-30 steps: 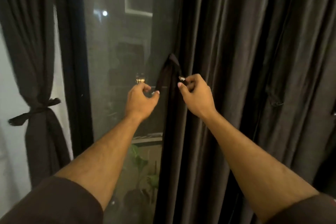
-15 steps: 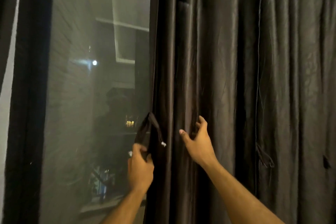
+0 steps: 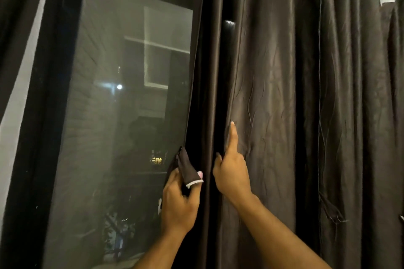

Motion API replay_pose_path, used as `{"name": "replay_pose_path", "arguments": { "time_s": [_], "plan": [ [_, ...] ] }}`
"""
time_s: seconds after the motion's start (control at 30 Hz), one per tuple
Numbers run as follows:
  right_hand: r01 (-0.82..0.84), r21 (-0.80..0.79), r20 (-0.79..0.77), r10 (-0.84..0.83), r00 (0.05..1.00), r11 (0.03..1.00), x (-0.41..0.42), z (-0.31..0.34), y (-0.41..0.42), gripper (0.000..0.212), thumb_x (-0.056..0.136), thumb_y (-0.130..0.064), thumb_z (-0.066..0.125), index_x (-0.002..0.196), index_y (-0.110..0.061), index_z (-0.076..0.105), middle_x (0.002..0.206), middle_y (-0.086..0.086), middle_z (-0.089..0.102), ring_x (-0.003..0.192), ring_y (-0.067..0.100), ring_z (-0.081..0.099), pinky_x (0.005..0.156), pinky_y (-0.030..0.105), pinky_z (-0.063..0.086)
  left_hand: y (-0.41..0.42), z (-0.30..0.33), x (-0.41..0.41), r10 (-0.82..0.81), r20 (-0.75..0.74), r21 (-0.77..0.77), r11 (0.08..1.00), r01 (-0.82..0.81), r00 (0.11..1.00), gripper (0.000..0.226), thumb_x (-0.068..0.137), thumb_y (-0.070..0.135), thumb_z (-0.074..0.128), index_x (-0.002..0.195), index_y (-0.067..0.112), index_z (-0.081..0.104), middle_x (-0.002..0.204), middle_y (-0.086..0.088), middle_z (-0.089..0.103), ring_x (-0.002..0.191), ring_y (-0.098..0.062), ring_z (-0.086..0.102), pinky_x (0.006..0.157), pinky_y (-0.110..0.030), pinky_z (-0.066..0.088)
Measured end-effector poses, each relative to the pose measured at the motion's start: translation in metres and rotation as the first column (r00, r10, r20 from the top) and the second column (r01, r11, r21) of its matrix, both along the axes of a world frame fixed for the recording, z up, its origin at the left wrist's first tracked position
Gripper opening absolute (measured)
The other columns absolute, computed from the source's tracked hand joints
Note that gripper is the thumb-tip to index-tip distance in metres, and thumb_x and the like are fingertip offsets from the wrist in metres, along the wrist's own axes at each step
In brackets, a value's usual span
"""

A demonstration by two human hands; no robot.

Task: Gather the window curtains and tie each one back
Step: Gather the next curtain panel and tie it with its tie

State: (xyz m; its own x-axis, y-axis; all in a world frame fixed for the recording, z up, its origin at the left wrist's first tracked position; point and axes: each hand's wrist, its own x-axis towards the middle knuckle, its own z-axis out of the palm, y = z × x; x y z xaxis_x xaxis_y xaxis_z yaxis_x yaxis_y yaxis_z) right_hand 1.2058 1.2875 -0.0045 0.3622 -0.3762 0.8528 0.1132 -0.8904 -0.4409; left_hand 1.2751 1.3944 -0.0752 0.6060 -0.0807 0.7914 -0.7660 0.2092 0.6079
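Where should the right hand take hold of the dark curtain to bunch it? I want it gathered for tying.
Take the curtain at its free left edge by the window, coming from that side. The vertical folds there let the right hand sweep them rightward.

A dark window frame [image 3: 50, 102] runs up the left side. Its glass pane [image 3: 122, 116] shows a far brick wall [image 3: 87, 94], a small bright light [image 3: 119, 87] and a lit yellow window [image 3: 157, 160].
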Motion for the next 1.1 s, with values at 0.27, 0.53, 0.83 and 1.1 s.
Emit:
{"name": "replay_pose_path", "arguments": {
  "time_s": [0.27, 0.53, 0.83, 1.1],
  "plan": [
    [-0.191, 0.274, 0.066, 0.179, 0.982, 0.943, -0.004, 0.021, 0.008, 0.045, 0.105, -0.044, 0.05, 0.141, -0.016, 0.052, 0.101, -0.009, 0.068, 0.093, 0.009, 0.066, 0.089, 0.037, 0.056, 0.002, 0.013, -0.014, -0.017, 0.043, 0.142, 0.99, 0.011, 0.999, 0.077, 0.072, 0.04, 0.09, 0.139, 0.035, 0.052, 0.128, 0.022, 0.06, 0.119, 0.007, 0.057, 0.091, -0.009, 0.047],
    [0.168, 0.532, 0.158, -0.293, 0.943, 0.83, -0.03, 0.057, -0.051, 0.119, 0.078, -0.066, 0.075, 0.163, -0.017, 0.008, 0.166, 0.016, 0.021, 0.153, 0.037, 0.024, 0.123, 0.057, 0.023, 0.0, 0.017, -0.018, 0.15, -0.102, 0.141, 0.981, -0.135, 0.983, 0.044, 0.087, -0.001, 0.064, 0.13, 0.0, 0.062, 0.11, -0.018, 0.071, 0.095, -0.031, 0.068, 0.073, -0.023, 0.049],
    [-0.173, 0.231, -0.056, 0.19, 0.98, 0.957, -0.007, 0.057, -0.046, 0.077, 0.094, 0.008, 0.056, 0.161, -0.02, 0.03, 0.142, -0.006, 0.057, 0.124, 0.014, 0.059, 0.102, 0.02, 0.048, 0.001, 0.027, -0.02, 0.056, -0.174, 0.223, 0.975, -0.016, 0.983, 0.056, 0.09, 0.015, 0.072, 0.142, 0.016, 0.052, 0.121, 0.003, 0.065, 0.081, -0.003, 0.058, 0.053, 0.001, 0.038],
    [-0.28, -0.038, -0.094, 0.275, 0.957, 0.959, 0.014, 0.063, 0.013, 0.068, 0.085, 0.01, 0.054, 0.148, -0.013, 0.047, 0.134, 0.005, 0.067, 0.124, 0.023, 0.061, 0.1, 0.022, 0.047, -0.019, 0.046, -0.012, -0.02, -0.123, 0.16, 0.986, 0.04, 0.992, 0.088, 0.065, 0.034, 0.094, 0.14, 0.025, 0.049, 0.12, 0.016, 0.063, 0.106, 0.001, 0.061, 0.077, -0.001, 0.044]
  ]
}}
